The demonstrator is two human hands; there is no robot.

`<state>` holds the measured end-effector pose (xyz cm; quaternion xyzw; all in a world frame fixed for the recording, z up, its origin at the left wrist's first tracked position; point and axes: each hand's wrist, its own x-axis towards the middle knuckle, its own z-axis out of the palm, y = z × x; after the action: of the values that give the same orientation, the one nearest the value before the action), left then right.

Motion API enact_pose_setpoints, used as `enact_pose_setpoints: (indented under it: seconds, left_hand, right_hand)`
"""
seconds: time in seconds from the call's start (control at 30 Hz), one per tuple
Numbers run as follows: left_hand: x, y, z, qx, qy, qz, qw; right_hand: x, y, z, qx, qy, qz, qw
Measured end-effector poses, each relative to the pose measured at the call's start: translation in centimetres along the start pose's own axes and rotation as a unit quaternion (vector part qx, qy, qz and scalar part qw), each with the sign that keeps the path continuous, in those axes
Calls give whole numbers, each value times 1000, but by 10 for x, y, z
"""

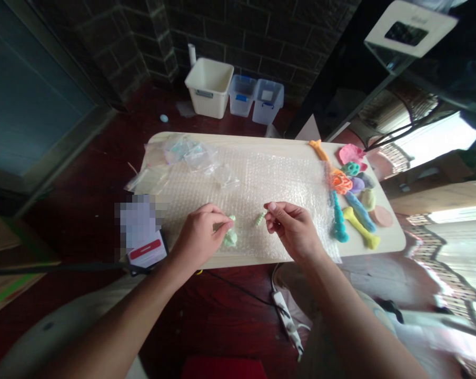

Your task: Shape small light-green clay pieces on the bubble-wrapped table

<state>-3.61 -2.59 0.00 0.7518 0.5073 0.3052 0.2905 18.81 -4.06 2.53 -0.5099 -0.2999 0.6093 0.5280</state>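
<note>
My left hand (206, 231) is closed in a pinch over a lump of pale green modelling clay (230, 238) on the bubble wrap (277, 173). More of the green shows just by its fingertips; what sits between them is too small to name. To the right, my right hand (291, 226) also pinches with thumb and forefinger, the other fingers curled. Beside its fingertips is a short, ridged strip of pale green clay (259, 218). I cannot tell whether that strip is touched by the fingers or only lies next to them.
Coloured clay pieces, among them a teal tapered one (339, 218) and a yellow bone-shaped one (361, 228), line the table's right side. Clear plastic bags (200, 158) lie at the back left. A phone-like device (147, 252) is at the left edge. Bins (210, 87) stand behind.
</note>
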Motion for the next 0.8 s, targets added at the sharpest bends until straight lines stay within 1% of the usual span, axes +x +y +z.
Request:
enact_pose_setpoints:
  seconds: [0.1,0.2,0.3,0.37,0.47,0.63,0.7,0.8]
  left_hand:
    - [1,-7,2,-48,1,-53,997]
    - [2,-13,4,-110,-17,-116,987]
    - [6,-15,5,-130,-42,-161,978]
    - [8,-15,5,-141,-46,-178,973]
    - [10,-11,2,-140,-38,-176,974]
    - [7,1,-5,-62,-17,-131,989]
    - [7,6,-9,-50,-2,-111,993]
    - [10,12,-12,-39,39,-74,996]
  right_hand:
    - [1,-2,-3,6,5,-8,1000]
    - [1,-4,-4,8,0,-12,1000]
    - [2,-6,-4,6,0,-13,1000]
    - [2,-6,-4,6,3,-12,1000]
    - [2,-5,-5,4,8,-12,1000]
    - [2,-4,-6,-3,12,-13,1000]
    - [2,-5,-7,-1,18,-13,1000]
    - [2,-6,-11,10,30,-16,999]
